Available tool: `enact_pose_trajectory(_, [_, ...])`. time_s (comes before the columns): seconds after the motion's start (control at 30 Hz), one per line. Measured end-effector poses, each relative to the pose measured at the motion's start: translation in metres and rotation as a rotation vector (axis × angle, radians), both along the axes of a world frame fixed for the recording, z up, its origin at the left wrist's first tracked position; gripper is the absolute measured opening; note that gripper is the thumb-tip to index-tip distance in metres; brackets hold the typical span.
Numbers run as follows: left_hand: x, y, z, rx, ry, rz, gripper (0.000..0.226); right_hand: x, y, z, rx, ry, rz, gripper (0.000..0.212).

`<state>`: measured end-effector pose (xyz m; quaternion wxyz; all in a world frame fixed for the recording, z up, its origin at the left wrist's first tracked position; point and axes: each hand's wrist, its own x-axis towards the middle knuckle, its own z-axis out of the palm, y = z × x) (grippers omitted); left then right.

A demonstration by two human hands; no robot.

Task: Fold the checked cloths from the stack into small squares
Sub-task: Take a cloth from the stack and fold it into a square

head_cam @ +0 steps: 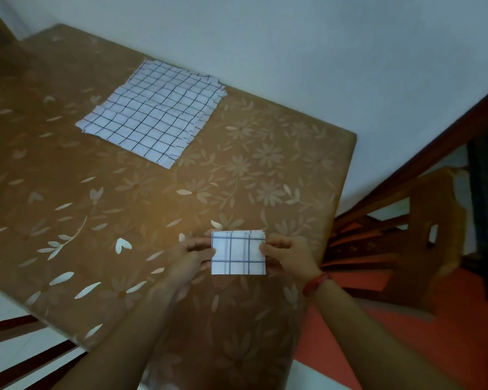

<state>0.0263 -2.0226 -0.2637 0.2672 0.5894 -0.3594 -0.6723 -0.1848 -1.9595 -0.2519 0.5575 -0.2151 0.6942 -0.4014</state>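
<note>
A stack of white cloths with dark checks [152, 112] lies flat at the far side of the table, near the wall. Close to me, a folded checked cloth [238, 252] forms a small square, held just above the table. My left hand [193, 256] pinches its left edge. My right hand [286, 258] pinches its right edge; a red band circles that wrist.
The table [96, 209] wears a brown covering with pale flower prints; its right edge runs near the folded cloth. A wooden chair [400, 235] stands to the right over a red floor. A white wall rises behind the table.
</note>
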Motion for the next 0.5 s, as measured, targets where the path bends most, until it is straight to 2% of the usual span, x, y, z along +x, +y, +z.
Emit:
enact_pose_trajectory(0.33, [-0.063, -0.012, 0.006, -0.111, -0.064, -0.133, 0.012, -0.038, 0.036, 0.009, -0.044, -0.014, -0.282, 0.010])
enact_pose_trajectory(0.5, [-0.080, -0.022, 0.004, -0.128, -0.113, -0.253, 0.015, -0.048, 0.037, 0.004, -0.002, -0.044, -0.350, 0.015])
